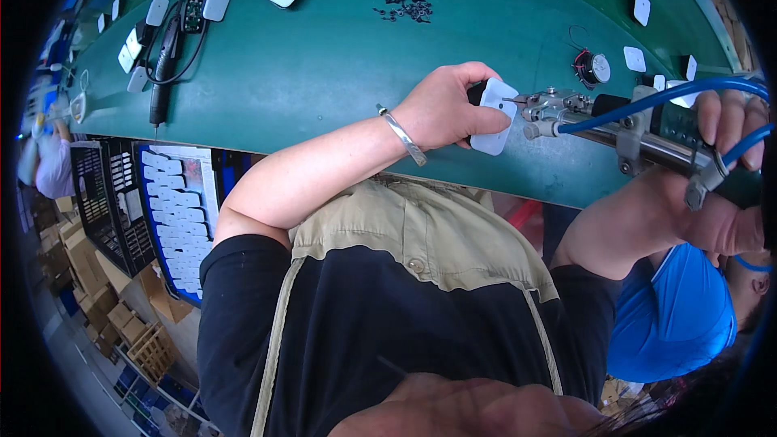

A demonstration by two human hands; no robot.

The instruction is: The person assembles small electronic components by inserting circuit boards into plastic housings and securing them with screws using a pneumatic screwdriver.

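Note:
My left hand (pixel 446 108) is closed round a white rounded-rectangle plastic casing (pixel 495 105) with a dark part behind it, its thumb across the near face. The casing is held against the thin tip of a metal pneumatic fixture (pixel 558 105), whose shiny cylinder (pixel 668 150) runs off to the right. Beside that cylinder my right hand (pixel 731 123) has its fingers curled. Hoses and the cylinder cover much of it, so what it grips cannot be made out.
Blue air hoses (pixel 664 99) arch over the right side. A small round motor-like part (pixel 597 68) with red wires lies beyond the fixture. Dark screws (pixel 407 4) are piled at the back. An electric screwdriver (pixel 167 61) lies left, above a tray of white casings (pixel 174 218). Someone in blue (pixel 676 316) is at right.

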